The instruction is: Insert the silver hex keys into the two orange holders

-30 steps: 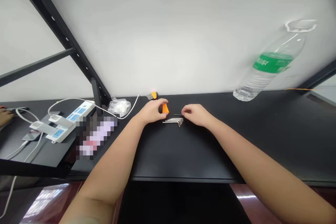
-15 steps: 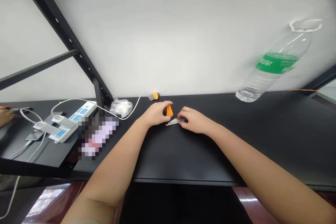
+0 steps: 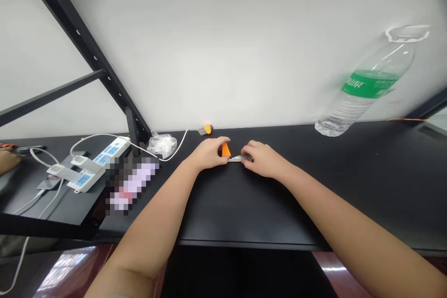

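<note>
My left hand point(image 3: 210, 152) is closed around an orange plastic holder point(image 3: 226, 150), pinched between thumb and fingers just above the black table. In my right hand point(image 3: 260, 158) is a bundle of silver hex keys point(image 3: 236, 159), gripped near their bent ends. Their straight ends point left, to the lower edge of the orange holder by my left thumb. Whether the tips touch the holder I cannot tell. Behind my left hand, a second hex key set point(image 3: 206, 129) in an orange holder lies near the wall.
A crumpled clear plastic bag point(image 3: 162, 144) and a white power strip point(image 3: 99, 164) with cables lie to the left. A large water bottle point(image 3: 359, 88) stands at the right by the wall. Another person's hand point(image 3: 9, 162) shows at the far left, beyond a black metal frame point(image 3: 87, 51).
The hex keys have swung from a slant to nearly level, and their tips now sit closer to the orange holder. My right hand has shifted slightly right.
</note>
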Demonstrator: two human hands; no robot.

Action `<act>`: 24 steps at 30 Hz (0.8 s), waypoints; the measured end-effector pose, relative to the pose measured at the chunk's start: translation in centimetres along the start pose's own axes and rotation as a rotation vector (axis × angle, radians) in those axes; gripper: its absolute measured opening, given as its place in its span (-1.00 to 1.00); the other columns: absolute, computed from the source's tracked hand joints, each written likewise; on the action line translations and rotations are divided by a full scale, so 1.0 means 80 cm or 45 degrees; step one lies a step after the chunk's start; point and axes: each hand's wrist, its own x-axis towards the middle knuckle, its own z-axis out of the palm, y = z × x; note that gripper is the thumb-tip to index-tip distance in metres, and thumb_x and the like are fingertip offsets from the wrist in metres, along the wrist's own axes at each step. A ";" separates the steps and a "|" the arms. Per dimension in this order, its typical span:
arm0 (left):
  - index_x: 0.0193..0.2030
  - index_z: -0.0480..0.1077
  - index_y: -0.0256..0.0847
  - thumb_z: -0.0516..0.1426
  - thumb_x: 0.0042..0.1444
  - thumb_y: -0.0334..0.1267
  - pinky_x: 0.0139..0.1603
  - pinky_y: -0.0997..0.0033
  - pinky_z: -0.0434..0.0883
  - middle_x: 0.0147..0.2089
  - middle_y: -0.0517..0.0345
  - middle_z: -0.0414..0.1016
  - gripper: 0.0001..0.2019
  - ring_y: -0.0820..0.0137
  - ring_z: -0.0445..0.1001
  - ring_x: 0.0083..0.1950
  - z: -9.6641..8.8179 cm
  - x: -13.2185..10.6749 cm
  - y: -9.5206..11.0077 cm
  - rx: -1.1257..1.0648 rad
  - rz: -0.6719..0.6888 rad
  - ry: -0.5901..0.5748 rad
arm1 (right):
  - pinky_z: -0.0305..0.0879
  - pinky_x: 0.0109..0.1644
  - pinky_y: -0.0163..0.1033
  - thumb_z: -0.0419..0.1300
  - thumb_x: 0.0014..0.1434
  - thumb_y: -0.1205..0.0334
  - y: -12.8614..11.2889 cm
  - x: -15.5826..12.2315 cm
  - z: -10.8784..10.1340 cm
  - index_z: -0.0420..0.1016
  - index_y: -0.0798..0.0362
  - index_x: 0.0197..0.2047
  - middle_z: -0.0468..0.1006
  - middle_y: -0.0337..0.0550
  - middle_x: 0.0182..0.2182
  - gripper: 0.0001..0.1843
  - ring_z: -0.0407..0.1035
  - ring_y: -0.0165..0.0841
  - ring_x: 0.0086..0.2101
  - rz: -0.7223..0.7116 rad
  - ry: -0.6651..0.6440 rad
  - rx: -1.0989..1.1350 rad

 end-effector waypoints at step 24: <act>0.32 0.37 -0.17 0.22 0.12 -0.25 0.30 0.17 0.43 0.26 0.03 0.52 -0.42 0.17 0.52 0.22 -0.020 -0.034 -0.017 0.146 0.015 0.134 | 0.32 -0.16 -0.23 0.15 0.25 0.38 -0.011 0.005 -0.002 0.55 -0.01 -0.19 0.57 -0.15 -0.22 -0.83 0.42 -0.32 -0.27 -0.158 0.018 0.224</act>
